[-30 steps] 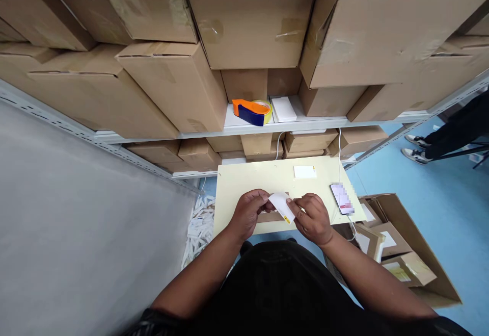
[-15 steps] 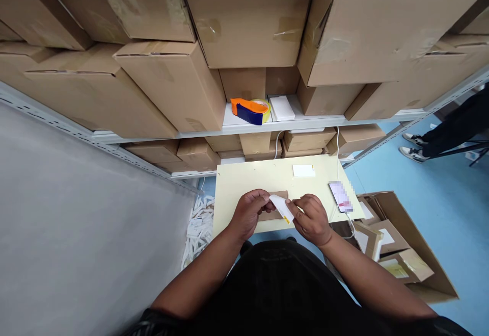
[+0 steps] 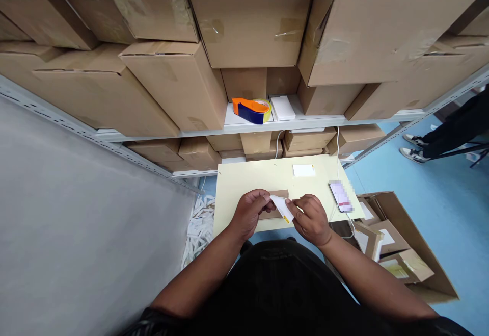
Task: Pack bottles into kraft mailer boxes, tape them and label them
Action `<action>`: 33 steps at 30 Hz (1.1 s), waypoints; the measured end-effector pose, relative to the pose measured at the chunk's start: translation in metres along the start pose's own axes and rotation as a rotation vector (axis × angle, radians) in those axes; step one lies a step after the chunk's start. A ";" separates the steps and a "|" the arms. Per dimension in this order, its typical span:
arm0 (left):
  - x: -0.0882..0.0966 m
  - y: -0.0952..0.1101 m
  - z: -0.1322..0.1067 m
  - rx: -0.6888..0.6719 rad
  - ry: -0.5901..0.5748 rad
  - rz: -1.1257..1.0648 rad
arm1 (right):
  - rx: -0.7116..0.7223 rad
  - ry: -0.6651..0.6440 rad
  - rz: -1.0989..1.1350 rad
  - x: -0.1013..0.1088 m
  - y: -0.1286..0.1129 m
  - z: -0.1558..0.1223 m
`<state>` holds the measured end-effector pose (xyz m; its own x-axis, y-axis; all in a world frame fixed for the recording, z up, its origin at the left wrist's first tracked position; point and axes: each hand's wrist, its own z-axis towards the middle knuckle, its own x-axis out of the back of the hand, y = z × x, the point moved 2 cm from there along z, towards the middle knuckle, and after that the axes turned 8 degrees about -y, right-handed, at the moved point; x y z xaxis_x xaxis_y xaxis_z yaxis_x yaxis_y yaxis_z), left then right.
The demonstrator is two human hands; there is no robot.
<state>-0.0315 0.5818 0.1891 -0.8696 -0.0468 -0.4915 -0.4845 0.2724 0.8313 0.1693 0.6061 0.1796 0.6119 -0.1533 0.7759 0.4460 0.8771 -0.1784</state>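
Observation:
Between my two hands is a white label (image 3: pixel 281 207) with a small yellow mark at its lower corner. My left hand (image 3: pixel 250 211) pinches its upper left end between thumb and fingers. At its right edge, my right hand (image 3: pixel 310 218) grips it with thumb and index finger. Beneath the label, a flat brown cardboard box (image 3: pixel 274 214) lies on the pale yellow table (image 3: pixel 237 178), partly hidden by my hands. Farther back on the table is another white label or stack of labels (image 3: pixel 304 170).
A phone (image 3: pixel 340 197) with a white cable lies at the table's right. On the shelf (image 3: pixel 229 128) are an orange-and-blue tape dispenser (image 3: pixel 250 110), a white stack (image 3: pixel 282 107) and cardboard boxes. A large open carton (image 3: pixel 424 239) holds parcels at right. Paper scraps (image 3: pixel 199 231) lie on the floor at left.
The hands and the label hold nearly the same pose. Only a very slight shift of the whole view shows.

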 end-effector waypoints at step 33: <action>0.008 -0.020 -0.006 -0.176 -0.003 0.662 | -0.689 -0.214 1.030 -0.036 -0.023 0.003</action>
<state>-0.0293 0.5701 0.1701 -0.9879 0.0779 0.1343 0.1406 0.0823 0.9866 0.1347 0.5925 0.1573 0.7891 0.5932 0.1597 0.1121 0.1165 -0.9868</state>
